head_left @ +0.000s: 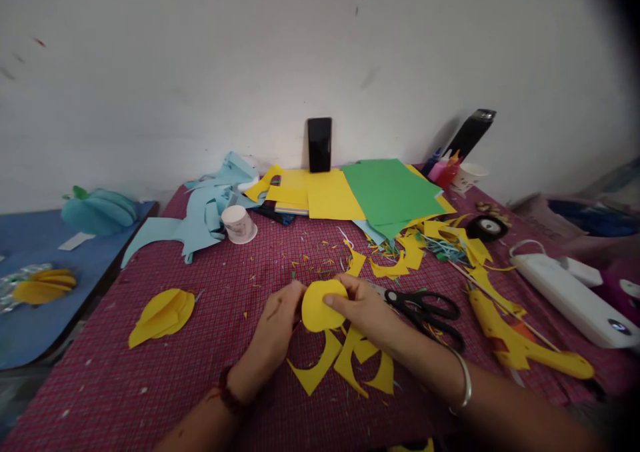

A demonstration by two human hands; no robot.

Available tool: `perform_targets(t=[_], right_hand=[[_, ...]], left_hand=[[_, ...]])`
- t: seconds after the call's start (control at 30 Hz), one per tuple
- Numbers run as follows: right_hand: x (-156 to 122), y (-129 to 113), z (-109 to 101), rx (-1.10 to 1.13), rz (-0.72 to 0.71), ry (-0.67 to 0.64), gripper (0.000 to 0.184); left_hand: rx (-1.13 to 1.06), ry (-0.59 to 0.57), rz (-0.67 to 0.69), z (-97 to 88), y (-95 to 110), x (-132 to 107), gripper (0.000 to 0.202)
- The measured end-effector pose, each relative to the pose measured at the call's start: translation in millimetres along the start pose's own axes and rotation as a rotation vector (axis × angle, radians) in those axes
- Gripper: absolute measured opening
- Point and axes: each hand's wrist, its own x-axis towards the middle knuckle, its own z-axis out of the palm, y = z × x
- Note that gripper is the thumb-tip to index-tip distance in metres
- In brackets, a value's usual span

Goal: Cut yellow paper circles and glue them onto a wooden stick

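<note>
A round yellow paper circle (pixel 320 309) is held up over the table's middle. My right hand (pixel 363 305) pinches it, with the thumb across its front. At its left edge my left hand (pixel 280 315) is closed against the paper, its fingertips partly hidden. Below both hands lie curved yellow paper offcuts (pixel 317 369). Black-handled scissors (pixel 425 309) rest beside my right wrist, partly covered by it. To the left, a loose pile of yellow paper circles (pixel 165 315) sits on the checked cloth (pixel 215 292).
Green sheets (pixel 395 192) and yellow sheets (pixel 335 195) lie toward the wall, where a phone (pixel 320 145) leans. Light-blue scraps (pixel 205 219) and a paper cup (pixel 237 224) are at back left. A yellow glue gun (pixel 520 345) and a white device (pixel 575 299) lie right.
</note>
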Motion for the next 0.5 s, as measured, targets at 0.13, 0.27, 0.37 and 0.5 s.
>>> perform_targets(t=[0.13, 0.27, 0.37, 0.5], right_hand=[[1, -2, -1, 0.123, 0.025, 0.066, 0.028], [3, -3, -2, 0.136, 0.017, 0.09, 0.026], [3, -2, -3, 0.112, 0.008, 0.097, 0.023], [2, -2, -3, 0.149, 0.008, 0.079, 0.022]], left_hand=[[-0.139, -0.014, -0.033, -4.3, 3, 4, 0.06], [0.053, -0.08, 0.001, -11.6, 2, 8, 0.036], [0.246, -0.123, -0.027, -13.1, 1, 8, 0.027], [0.276, -0.121, -0.03, -10.6, 1, 7, 0.03]])
